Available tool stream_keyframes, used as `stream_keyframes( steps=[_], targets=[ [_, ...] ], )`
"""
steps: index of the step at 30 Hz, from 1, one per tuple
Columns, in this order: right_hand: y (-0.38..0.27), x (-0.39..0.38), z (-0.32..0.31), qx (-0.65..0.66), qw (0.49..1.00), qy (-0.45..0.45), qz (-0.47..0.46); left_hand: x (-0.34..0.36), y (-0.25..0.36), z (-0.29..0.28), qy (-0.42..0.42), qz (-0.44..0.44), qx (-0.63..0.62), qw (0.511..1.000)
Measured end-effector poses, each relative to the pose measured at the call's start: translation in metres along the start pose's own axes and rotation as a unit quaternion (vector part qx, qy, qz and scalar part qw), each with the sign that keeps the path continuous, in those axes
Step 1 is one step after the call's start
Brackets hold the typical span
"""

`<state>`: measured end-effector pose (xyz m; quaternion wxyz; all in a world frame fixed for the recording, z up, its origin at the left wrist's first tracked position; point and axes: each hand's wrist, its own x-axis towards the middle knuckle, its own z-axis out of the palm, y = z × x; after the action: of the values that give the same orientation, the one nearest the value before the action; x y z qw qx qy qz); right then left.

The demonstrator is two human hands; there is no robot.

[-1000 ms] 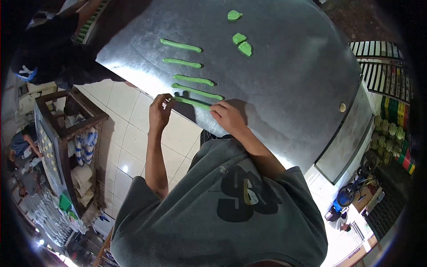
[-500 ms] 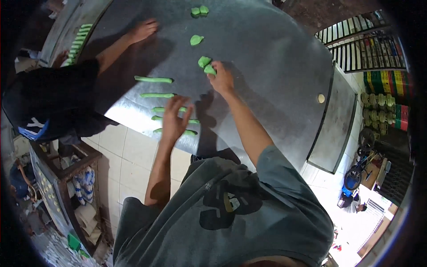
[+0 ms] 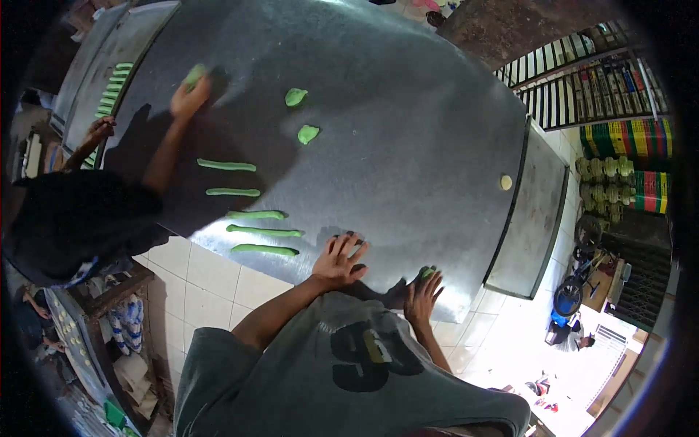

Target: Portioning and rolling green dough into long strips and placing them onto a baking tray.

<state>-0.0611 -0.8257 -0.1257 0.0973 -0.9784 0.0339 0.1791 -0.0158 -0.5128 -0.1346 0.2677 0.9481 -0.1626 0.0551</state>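
Observation:
My left hand (image 3: 341, 260) hovers near the table's front edge, fingers spread and nothing in them. To its right, close to the same edge, my right hand (image 3: 421, 300) has its fingers around a small piece of green dough (image 3: 427, 273), mostly covered by them. Several thin green dough ropes (image 3: 264, 231) lie in a row left of my left hand. Farther off on the metal table (image 3: 408, 146) are two flattened green dough pieces, one nearer (image 3: 308, 135) and one beyond it (image 3: 295, 97).
At left a co-worker in black reaches over the table, a blurred green dough piece (image 3: 195, 75) in one hand. Beyond lies a tray (image 3: 138, 44) with several green ropes. A pale round piece (image 3: 506, 182) rests near the table's right side. Stacked crates (image 3: 626, 142) stand at right.
My right hand has come back from the far dough pieces to the front edge with one piece. My left hand has moved right, off the ropes. The co-worker's hand now holds dough.

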Motion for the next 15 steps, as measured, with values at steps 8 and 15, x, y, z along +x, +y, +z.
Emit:
stream_keyframes(
  steps=[8, 15],
  targets=[
    [0.004, 0.260, -0.089, -0.065, 0.940, 0.325, 0.085, 0.013, 0.012, -0.004, -0.080, -0.013, 0.008, 0.997],
    [-0.042, 0.068, -0.011, -0.016, 0.995, 0.100, -0.013, 0.008, 0.011, -0.004, -0.060, -0.020, 0.033, 0.997]
  ],
)
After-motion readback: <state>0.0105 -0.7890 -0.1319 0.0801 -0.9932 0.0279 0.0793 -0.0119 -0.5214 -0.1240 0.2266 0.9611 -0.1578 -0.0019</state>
